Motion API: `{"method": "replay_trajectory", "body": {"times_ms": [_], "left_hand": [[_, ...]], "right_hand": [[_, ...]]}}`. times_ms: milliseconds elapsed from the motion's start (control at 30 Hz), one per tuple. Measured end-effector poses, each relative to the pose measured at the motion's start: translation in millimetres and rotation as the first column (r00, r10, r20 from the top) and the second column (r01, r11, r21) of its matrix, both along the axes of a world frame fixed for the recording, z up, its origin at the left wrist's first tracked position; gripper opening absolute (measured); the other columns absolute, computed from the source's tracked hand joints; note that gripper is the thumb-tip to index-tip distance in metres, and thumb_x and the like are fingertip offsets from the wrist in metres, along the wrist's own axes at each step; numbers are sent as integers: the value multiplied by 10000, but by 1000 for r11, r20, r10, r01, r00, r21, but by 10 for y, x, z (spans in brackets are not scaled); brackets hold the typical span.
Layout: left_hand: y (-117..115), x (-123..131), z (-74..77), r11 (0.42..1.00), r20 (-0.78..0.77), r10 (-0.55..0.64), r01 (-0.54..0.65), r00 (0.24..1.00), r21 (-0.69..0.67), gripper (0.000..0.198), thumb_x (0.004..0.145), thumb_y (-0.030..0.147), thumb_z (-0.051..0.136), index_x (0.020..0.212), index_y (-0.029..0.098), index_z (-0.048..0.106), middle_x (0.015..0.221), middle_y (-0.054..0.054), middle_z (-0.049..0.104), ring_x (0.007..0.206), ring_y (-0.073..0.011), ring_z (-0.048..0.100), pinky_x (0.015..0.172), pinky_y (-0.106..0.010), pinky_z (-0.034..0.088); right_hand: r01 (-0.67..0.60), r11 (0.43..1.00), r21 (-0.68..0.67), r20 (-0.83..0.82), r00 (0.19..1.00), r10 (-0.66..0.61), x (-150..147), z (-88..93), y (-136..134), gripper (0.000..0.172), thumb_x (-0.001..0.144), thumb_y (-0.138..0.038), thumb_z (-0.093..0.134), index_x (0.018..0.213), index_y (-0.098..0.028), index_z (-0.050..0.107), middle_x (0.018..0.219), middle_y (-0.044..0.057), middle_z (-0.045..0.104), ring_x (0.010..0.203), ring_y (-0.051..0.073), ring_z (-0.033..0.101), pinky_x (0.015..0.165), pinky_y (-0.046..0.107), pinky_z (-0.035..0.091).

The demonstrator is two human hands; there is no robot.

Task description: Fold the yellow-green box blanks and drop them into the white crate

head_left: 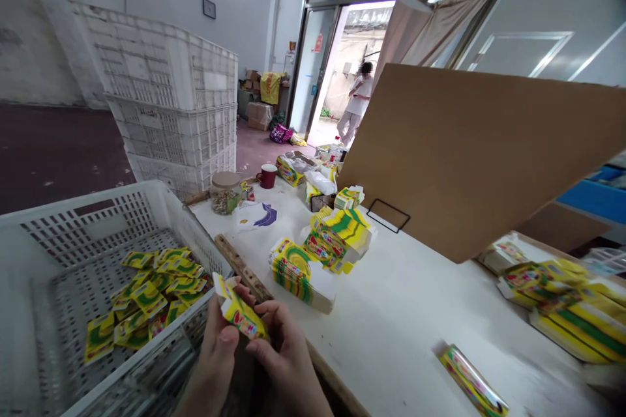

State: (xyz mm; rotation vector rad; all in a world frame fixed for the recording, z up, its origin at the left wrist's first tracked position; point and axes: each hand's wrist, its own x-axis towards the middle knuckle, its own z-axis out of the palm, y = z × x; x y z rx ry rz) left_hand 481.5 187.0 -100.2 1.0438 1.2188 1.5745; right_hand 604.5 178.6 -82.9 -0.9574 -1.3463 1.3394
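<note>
Between my two hands, over the table's front edge, is a small yellow-and-green printed carton (pixel 240 313) with its white end flap standing up at the upper left. My left hand (pixel 218 339) grips it from the left, thumb along the near side. On the lower right end, my right hand (pixel 281 339) has its thumb and fingers closed round it. What the carton contains is hidden. Just beyond the hands, flattened cartons (pixel 298 273) lie stacked on the white table (pixel 381 326), with another bundle of cartons (pixel 340 238) behind.
At the left, a white plastic crate (pixel 112 215) holds several yellow packets (pixel 149 296). Stacked crates (pixel 176 91) rise behind it. A large cardboard sheet (pixel 469 150) stands across the table's right side. A jar (pixel 225 194) and red mug (pixel 267 176) sit farther back; a person (pixel 358 101) stands outside the doorway.
</note>
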Motion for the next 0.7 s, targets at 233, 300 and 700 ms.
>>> {"method": "replay_trajectory", "body": {"times_ms": [233, 300, 700], "left_hand": [[16, 1, 46, 987, 138, -24, 45, 990, -154, 420, 733, 493, 721, 956, 161, 595, 922, -69, 725, 819, -210, 683, 759, -298, 567], [20, -103, 131, 998, 64, -6, 10, 998, -58, 470, 739, 458, 722, 1085, 178, 572, 1131, -108, 690, 1015, -253, 667, 912, -360, 541], [-24, -305, 208, 919, -716, -377, 335, 588, -209, 555, 655, 238, 697, 1197, 235, 578, 1192, -103, 667, 1082, -318, 636, 953, -468, 504]], "right_hand": [[170, 981, 89, 76, 981, -177, 208, -18, 104, 234, 785, -396, 695, 728, -181, 622, 663, -11, 556, 633, 144, 488, 576, 253, 381], [239, 940, 244, 194, 937, -289, 325, -19, 135, 111, 833, -307, 647, 823, -205, 689, 760, 25, 628, 721, 181, 555, 639, 284, 433], [131, 718, 684, 357, 798, -485, 285, -94, -69, 632, 858, -290, 660, 1428, -356, 393, 1371, 97, 502, 1272, 318, 441, 1094, 536, 311]]}}
